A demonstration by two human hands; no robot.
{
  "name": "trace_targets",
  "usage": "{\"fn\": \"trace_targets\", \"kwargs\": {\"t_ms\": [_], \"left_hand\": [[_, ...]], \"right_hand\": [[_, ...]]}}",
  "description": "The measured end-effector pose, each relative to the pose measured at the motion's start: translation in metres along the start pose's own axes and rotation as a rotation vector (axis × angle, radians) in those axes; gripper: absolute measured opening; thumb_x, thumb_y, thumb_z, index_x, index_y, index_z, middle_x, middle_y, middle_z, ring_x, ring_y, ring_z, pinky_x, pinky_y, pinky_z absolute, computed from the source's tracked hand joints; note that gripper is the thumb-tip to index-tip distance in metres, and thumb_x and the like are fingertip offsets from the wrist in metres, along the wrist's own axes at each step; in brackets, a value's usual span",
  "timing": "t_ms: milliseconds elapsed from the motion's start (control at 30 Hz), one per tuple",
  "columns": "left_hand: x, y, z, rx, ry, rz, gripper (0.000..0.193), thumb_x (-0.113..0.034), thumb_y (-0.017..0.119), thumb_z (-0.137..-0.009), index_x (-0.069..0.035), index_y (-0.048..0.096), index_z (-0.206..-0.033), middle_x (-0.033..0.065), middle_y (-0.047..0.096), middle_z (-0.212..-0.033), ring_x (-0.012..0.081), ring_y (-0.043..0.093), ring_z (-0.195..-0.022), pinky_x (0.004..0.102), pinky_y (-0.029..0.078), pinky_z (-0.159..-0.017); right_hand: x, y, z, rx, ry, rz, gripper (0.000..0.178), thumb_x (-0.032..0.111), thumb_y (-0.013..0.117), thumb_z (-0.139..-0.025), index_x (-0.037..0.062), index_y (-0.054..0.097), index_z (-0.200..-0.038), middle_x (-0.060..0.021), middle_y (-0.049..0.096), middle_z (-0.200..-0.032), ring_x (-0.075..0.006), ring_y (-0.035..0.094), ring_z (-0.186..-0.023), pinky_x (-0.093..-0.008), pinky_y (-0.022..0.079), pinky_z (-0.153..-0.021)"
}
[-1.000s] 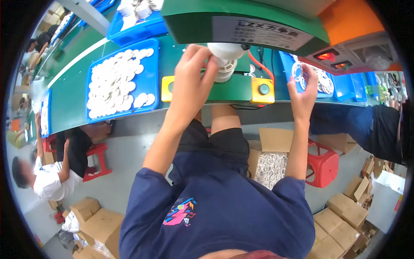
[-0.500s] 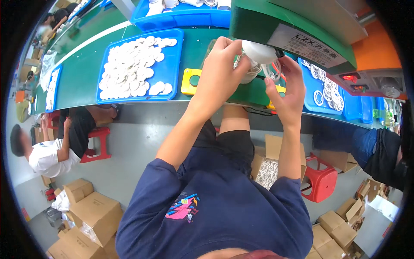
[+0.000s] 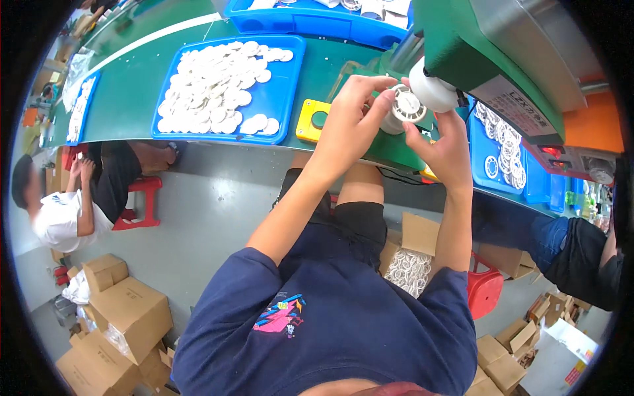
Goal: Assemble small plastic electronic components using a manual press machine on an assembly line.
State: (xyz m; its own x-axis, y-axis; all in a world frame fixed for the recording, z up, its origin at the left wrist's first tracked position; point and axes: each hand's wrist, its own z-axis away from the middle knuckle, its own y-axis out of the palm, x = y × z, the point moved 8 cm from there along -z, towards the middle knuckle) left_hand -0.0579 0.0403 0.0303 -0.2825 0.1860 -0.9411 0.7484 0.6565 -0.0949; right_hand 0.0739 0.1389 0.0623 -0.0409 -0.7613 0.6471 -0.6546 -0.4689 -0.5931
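Observation:
A round white plastic part with a slotted ring face (image 3: 408, 104) sits on a white cylindrical holder (image 3: 391, 125), just left of the white rounded head (image 3: 432, 89) of a green press. My left hand (image 3: 356, 115) closes thumb and forefinger at the part's left edge. From the right, my right hand (image 3: 446, 148) has its thumb at the part's lower edge. Its other fingers are partly hidden behind the press head. A yellow box with a green button (image 3: 310, 121) stands left of my left hand.
A blue tray (image 3: 294, 86) of white discs lies at the left; another blue tray (image 3: 481, 155) with white rings is at the right. The green press body (image 3: 456, 46) overhangs my right hand. A carton of white rings (image 3: 407, 270) stands below the bench. Another person (image 3: 59, 211) sits far left.
The ring that hung tilted in my right fingers now lies face up at the holder, between both hands. My left thumb and forefinger have come to its edge. The view has shifted slightly.

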Motion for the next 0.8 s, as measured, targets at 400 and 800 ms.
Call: {"fn": "trace_targets", "kwargs": {"t_ms": [400,800], "left_hand": [[0.004,0.01,0.005,-0.003,-0.012,0.121,0.027,-0.017,0.062,-0.102,-0.002,0.067,-0.124,0.0079,0.063,-0.108,0.0112,0.062,-0.089,0.0258,0.05,-0.08],[0.006,0.013,0.009,-0.023,-0.035,0.143,0.027,-0.016,0.063,-0.102,-0.001,0.067,-0.124,0.0064,0.062,-0.108,0.0098,0.062,-0.09,0.0248,0.05,-0.081]], "right_hand": [[-0.008,0.004,0.004,-0.069,0.132,-0.045,0.046,0.023,0.082,-0.08,0.0041,0.067,-0.119,-0.0151,0.07,-0.111,-0.0319,0.067,-0.103,-0.04,0.049,-0.091],[-0.015,0.003,0.008,-0.052,0.263,-0.358,0.045,0.011,0.085,-0.082,-0.0047,0.064,-0.118,-0.0118,0.071,-0.114,-0.0179,0.067,-0.107,-0.0339,0.052,-0.097]]}}
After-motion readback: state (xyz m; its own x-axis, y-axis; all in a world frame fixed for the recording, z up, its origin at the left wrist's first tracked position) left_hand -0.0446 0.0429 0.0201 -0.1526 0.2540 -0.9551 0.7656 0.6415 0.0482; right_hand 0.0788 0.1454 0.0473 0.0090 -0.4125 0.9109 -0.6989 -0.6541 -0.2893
